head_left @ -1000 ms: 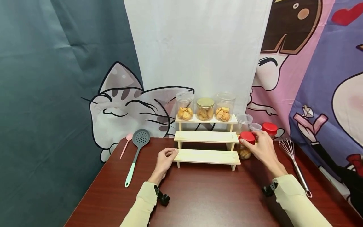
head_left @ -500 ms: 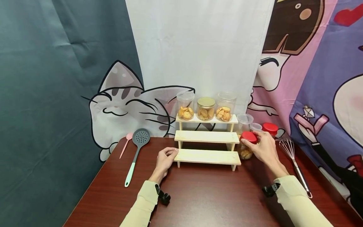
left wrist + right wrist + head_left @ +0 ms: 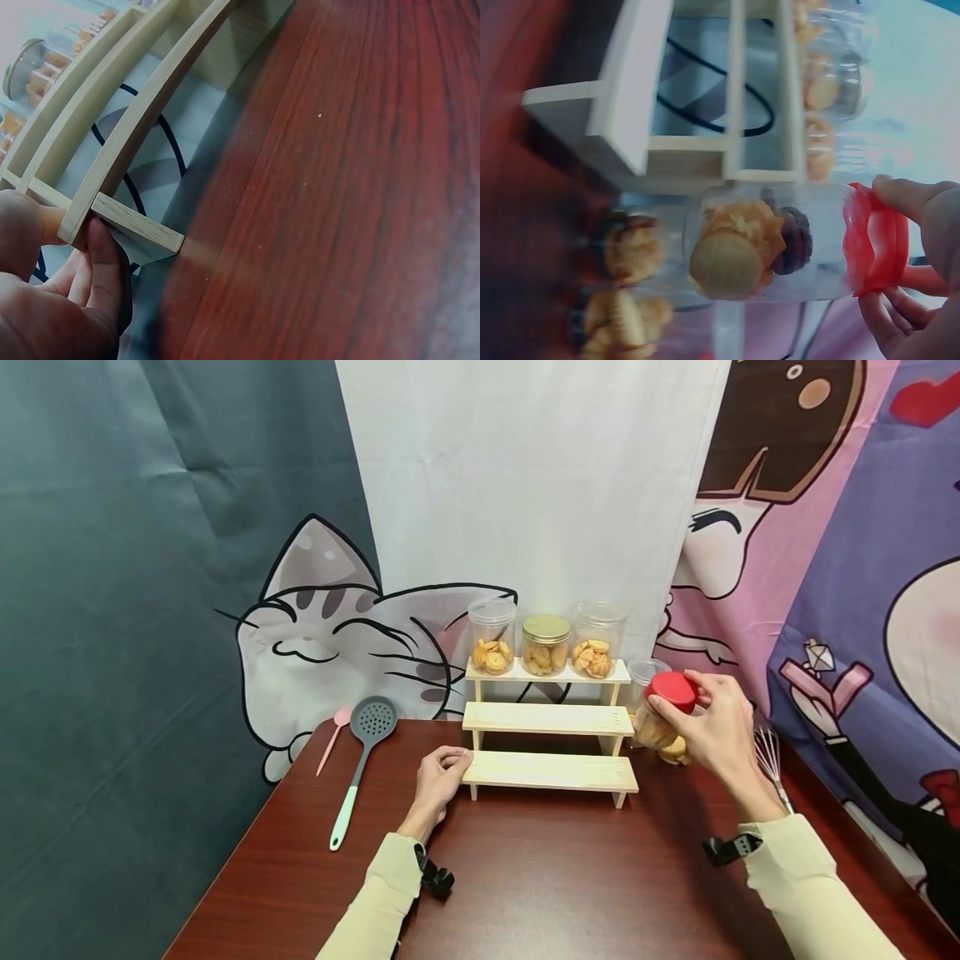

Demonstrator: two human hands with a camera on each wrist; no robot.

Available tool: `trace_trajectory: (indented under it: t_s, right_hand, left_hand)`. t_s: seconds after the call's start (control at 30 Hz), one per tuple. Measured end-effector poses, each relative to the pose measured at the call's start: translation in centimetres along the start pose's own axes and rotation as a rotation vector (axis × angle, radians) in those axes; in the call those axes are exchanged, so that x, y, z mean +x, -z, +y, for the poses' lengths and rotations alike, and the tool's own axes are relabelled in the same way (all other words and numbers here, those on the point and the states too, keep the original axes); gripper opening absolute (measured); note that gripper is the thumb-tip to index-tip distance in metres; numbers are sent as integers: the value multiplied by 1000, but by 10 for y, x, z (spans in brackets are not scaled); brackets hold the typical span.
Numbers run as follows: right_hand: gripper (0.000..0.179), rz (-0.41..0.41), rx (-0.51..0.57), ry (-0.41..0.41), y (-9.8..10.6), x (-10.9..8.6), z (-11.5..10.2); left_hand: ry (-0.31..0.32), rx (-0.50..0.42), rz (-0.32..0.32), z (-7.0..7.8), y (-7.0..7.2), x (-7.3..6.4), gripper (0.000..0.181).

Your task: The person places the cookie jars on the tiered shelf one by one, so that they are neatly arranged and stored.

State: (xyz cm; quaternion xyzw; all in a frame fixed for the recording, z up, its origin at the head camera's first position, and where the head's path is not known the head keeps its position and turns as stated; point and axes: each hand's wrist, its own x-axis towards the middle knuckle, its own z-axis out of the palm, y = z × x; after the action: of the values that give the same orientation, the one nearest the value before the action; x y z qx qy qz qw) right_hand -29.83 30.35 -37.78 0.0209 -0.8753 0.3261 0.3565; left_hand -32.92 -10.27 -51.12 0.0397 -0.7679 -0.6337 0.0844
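My right hand (image 3: 716,727) grips the red lid (image 3: 672,692) of a clear jar (image 3: 765,244), tilted and raised beside the right end of a three-step wooden rack (image 3: 551,718). Cookies, one of them dark, lie inside this jar. At the rack's left end my left hand (image 3: 438,781) pinches the corner of the lowest step; in the left wrist view its thumb and fingers (image 3: 105,262) close on the board's end. Along the top step stand a clear-lidded jar (image 3: 491,639), a gold-lidded jar (image 3: 546,645) and another clear-lidded jar (image 3: 597,642), all holding cookies.
More cookie jars, one a clear jar (image 3: 645,672), stand right of the rack, partly hidden by my right hand. A whisk (image 3: 768,760) lies farther right. A grey slotted skimmer (image 3: 367,735) and a small pink spoon (image 3: 337,727) lie at the left of the table (image 3: 555,877).
My right hand has lifted the red-lidded jar off the table and tilted it, moving up and slightly right. My left hand keeps its place on the rack.
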Motion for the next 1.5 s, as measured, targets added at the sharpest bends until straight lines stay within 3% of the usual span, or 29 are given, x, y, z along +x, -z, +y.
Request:
trace_trajectory:
  t_s: [0.17,0.3,0.6,0.87,1.2,1.5]
  right_hand:
    - [65,92,50,49,7,12,-22]
    - [62,112,107,77,7,19,-42]
    - [59,-20,198,93,-30,21,-80]
    - [58,-134,263,69,-73,25,-90]
    - [63,-194,327,42,-102,30,-113]
    - [66,-227,292,22,-127,29,-133]
  left_hand:
    - [2,-18,1,1,-3,2,20]
    - [4,-21,2,1,-4,2,20]
    - [24,-18,-32,-1,-2,3,23]
    - [56,-152,-72,-3,-1,5,28]
    - [81,-264,-104,-4,1,6,25]
    - [76,-262,-106,-7,5,5,34]
